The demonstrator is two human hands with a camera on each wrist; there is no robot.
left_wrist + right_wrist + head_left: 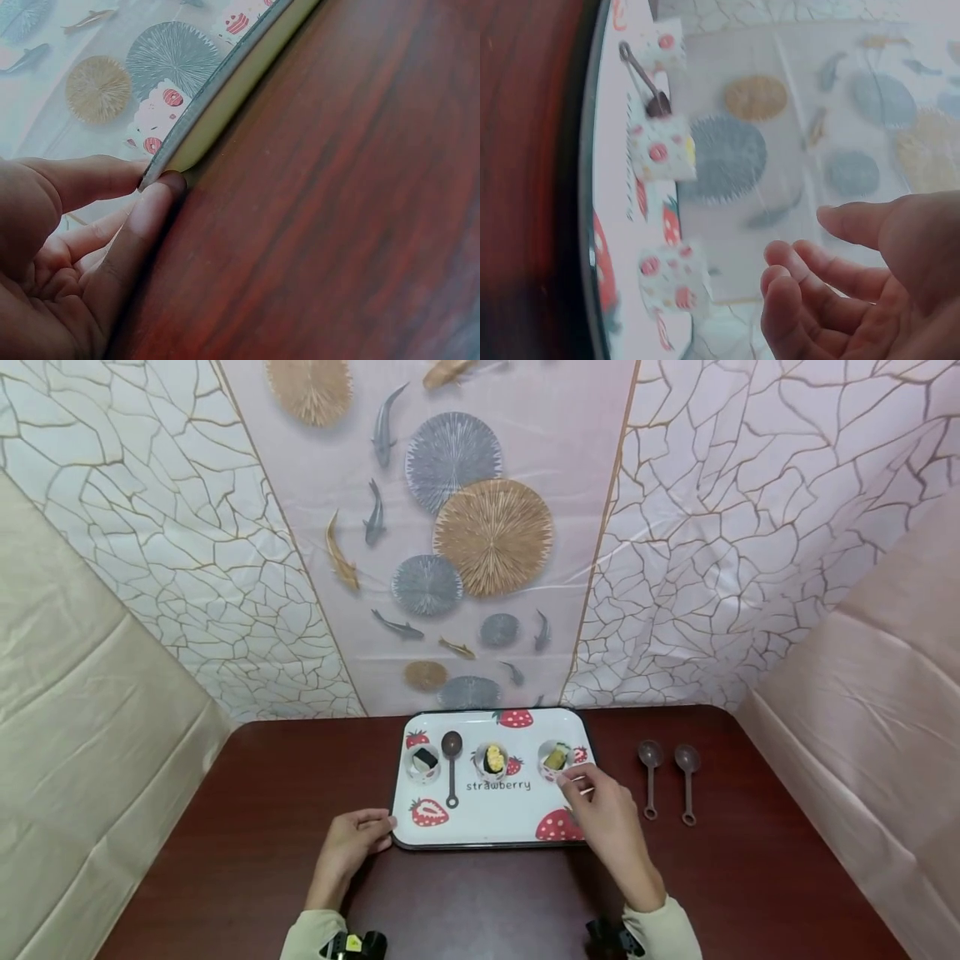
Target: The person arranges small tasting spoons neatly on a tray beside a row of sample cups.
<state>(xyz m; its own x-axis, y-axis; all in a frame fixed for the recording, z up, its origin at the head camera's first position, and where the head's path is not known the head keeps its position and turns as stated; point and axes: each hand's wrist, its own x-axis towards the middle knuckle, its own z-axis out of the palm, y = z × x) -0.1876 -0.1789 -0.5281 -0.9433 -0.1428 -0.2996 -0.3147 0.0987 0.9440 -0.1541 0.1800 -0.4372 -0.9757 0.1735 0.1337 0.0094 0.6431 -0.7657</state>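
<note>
Left hand [350, 839] pinches the white tray [487, 827] at its near-left corner; left wrist view shows the rim between the digits. Right hand [607, 822] is over the tray's right side, next to the right cup [673, 279], fingers loosely bent, gap between thumb and fingertips, nothing in it; right wrist view has it apart from that cup. Tray is flat on the dark red-brown table [465, 902], dark rim, strawberry prints, "strawberry" lettering. Three small printed cups in a row on it: left cup [661, 43] has a white-and-black food piece [425, 758], middle cup [658, 154] a yellow-topped one [494, 759], right cup a greenish-yellow one [556, 759]. Dark spoon [452, 747] on the tray between left and middle cups, bowl end away from the person. Two more spoons on the table right of the tray, side by side: nearer spoon [651, 755], outer spoon [687, 759]. Patterned cloth [675, 568] behind, fish and round motifs. Light sleeves, dark wrist devices.
</note>
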